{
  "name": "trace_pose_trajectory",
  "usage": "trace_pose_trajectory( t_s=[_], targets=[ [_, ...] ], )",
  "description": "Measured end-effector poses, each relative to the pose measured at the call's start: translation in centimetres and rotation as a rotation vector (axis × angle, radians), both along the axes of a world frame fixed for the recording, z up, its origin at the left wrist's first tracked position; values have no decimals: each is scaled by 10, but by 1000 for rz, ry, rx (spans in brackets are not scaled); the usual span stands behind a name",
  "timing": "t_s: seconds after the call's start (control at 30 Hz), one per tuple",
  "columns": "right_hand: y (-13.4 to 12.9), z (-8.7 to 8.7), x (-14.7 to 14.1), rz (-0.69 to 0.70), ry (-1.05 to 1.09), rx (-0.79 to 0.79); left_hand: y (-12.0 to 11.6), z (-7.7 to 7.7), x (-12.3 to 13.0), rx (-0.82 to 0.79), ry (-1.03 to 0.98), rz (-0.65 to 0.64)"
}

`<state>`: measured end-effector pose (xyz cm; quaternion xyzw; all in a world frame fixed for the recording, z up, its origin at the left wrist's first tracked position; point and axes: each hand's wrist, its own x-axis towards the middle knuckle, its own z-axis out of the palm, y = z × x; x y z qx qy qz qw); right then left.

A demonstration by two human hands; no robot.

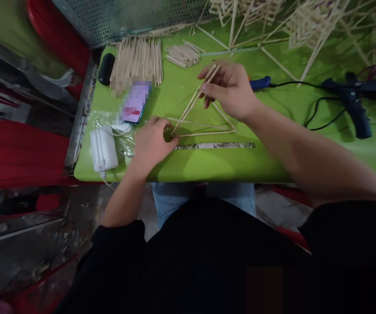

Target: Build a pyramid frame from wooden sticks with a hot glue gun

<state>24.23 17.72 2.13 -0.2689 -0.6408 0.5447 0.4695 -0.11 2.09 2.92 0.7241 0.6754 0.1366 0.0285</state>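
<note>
A frame of thin wooden sticks [204, 134] stands on the green table, its base sticks meeting in corners and others slanting upward. At its left corner, my left hand [153, 141] rests low with thumb and forefinger closed on the stick ends. My right hand [228, 89] is raised over the frame, pinching a slanted wooden stick [191, 106] near its upper end. Two stick ends show side by side above the right thumb; whether they are joined I cannot tell. Just in front of the frame lies a flat, stained strip [215, 145].
Bundled sticks [137, 59] and a pile of shorter sticks [183, 54] lie at the back. Left are a phone [137, 104], a white power bank [103, 149] and a black case [106, 69]. A blue glue gun [354, 104] and finished stick structures [315, 22] occupy the right.
</note>
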Motion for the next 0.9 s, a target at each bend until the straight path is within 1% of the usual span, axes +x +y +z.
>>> trace_pose_trajectory(
  t_s=[0.13, 0.23, 0.33, 0.47, 0.53, 0.63, 0.73, 0.9],
  targets=[
    [-5, 5, 2, 1, -16, -6, 4, -7, 1, 109, -102, -37],
    [-7, 8, 4, 20, -33, -18, 4, -5, 2, 158, -162, -71],
    [-5, 6, 3, 21, -21, -13, 3, 5, 9, 157, -159, -117],
    [-1, 1, 0, 4, 1, 28, 8, 24, 29, 56, -170, -177],
    [0, 2, 1, 11, -26, 32, 14, 30, 40, 26, -189, -208],
    [-3, 7, 3, 0, -31, 42, 23, 36, 56, 13, -211, -234],
    [-8, 13, 7, 24, -33, 46, 29, 40, 68, 17, -211, -238],
    [-14, 21, 16, 81, -51, 30, 36, 47, 77, 32, -228, -297]
  ],
)
